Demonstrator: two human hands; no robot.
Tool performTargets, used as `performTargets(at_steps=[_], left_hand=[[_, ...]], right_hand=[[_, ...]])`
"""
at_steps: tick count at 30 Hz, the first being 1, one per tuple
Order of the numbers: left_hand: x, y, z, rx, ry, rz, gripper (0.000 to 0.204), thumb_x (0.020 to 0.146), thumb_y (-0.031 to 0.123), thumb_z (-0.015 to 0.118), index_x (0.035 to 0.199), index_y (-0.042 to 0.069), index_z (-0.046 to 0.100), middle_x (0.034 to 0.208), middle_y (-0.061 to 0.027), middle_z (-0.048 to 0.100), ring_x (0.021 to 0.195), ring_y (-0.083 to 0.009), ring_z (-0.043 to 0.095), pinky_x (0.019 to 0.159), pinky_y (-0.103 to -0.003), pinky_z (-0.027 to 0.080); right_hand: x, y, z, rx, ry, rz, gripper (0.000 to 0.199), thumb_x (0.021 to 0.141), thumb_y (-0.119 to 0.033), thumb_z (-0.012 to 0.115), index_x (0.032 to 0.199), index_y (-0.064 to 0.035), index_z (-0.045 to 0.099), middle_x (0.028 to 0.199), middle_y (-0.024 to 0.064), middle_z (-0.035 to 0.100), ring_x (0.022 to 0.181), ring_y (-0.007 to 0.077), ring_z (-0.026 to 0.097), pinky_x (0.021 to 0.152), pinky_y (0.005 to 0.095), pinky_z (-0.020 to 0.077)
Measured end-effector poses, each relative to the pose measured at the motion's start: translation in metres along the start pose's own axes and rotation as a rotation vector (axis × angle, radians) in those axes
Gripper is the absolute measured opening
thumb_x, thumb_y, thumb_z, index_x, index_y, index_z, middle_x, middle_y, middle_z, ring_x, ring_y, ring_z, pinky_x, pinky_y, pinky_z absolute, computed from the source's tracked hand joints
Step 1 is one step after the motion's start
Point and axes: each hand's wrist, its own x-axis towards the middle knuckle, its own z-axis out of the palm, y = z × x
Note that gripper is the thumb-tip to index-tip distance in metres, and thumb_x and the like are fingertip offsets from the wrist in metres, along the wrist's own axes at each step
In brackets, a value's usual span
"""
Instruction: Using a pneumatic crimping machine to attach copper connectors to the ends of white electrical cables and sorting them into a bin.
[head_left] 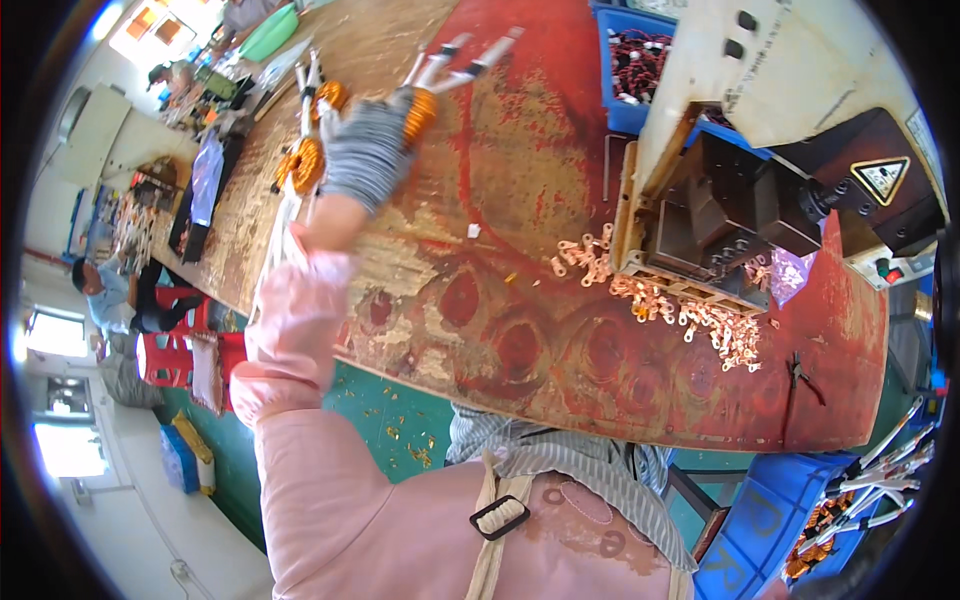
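Showing left hand (370, 150) over scuffed, peeling table (540, 190), wearing gray knit glove (362, 170), blurring, hiding most fingers; can't tell finger opening or grip. Seeing round, orange-wound coil (422, 117) right against the fingers, partly covered, with white-sleeved wires (495, 52) pointing away. Cutting off blue crate (740, 525) at lower edge.

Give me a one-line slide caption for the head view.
The gloved left hand, blurred, at an orange coil with white leads, above a worn red worktable; copper-coloured terminals scattered at right.
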Motion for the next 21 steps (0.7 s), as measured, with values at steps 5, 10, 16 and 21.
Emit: performTargets(at_steps=[5, 10, 16, 21], left_hand=[[-0.062, 0.067, -0.01, -0.127, -0.198, 0.099, 0.069, 0.069, 0.039, 0.068, 0.127, 0.013, 0.041, 0.089, -0.0129, 0.056, 0.088, -0.0305, 0.055, 0.075, -0.043, 0.046], [-0.08, 0.055, 0.0, -0.394, 0.003, 0.207, 0.061, 0.07, 0.044, 0.067, 0.117, 0.009, 0.051, 0.102, -0.0153, 0.057, 0.094, -0.033, 0.054, 0.083, -0.042, 0.043], [-0.036, -0.083, 0.063, -0.328, -0.331, -0.435, 0.075, 0.075, 0.062, 0.054, 0.128, 0.01, 0.043, 0.111, -0.0257, 0.054, 0.103, -0.0379, 0.053, 0.087, -0.043, 0.043], [-0.026, -0.062, 0.083, -0.381, -0.379, -0.552, 0.085, 0.07, 0.07, 0.052, 0.131, 0.01, 0.041, 0.116, -0.0254, 0.053, 0.109, -0.0378, 0.051, 0.091, -0.042, 0.04]], right_hand=[[-0.059, -0.158, 0.165, 0.815, -0.552, 0.046, 0.012, 0.078, -0.006, 0.055, 0.088, -0.0012, 0.058, 0.089, 0.013, 0.059, 0.083, 0.0231, 0.056, 0.073, 0.0319, 0.0437], [-0.1, -0.23, 0.217, 0.868, -0.868, -0.384, 0.021, 0.067, -0.002, 0.064, 0.088, -0.0083, 0.06, 0.087, 0.0088, 0.061, 0.074, 0.0258, 0.059, 0.063, 0.0342, 0.0481], [-0.137, -0.232, 0.233, 0.845, -0.861, -0.422, 0.025, 0.067, -0.001, 0.063, 0.091, -0.0075, 0.06, 0.085, 0.0104, 0.061, 0.073, 0.0283, 0.059, 0.061, 0.0364, 0.0487], [-0.149, -0.226, 0.242, 0.799, -0.889, -0.382, 0.021, 0.068, -0.001, 0.062, 0.089, -0.0071, 0.061, 0.085, 0.0112, 0.061, 0.074, 0.0288, 0.059, 0.062, 0.0366, 0.0486]])
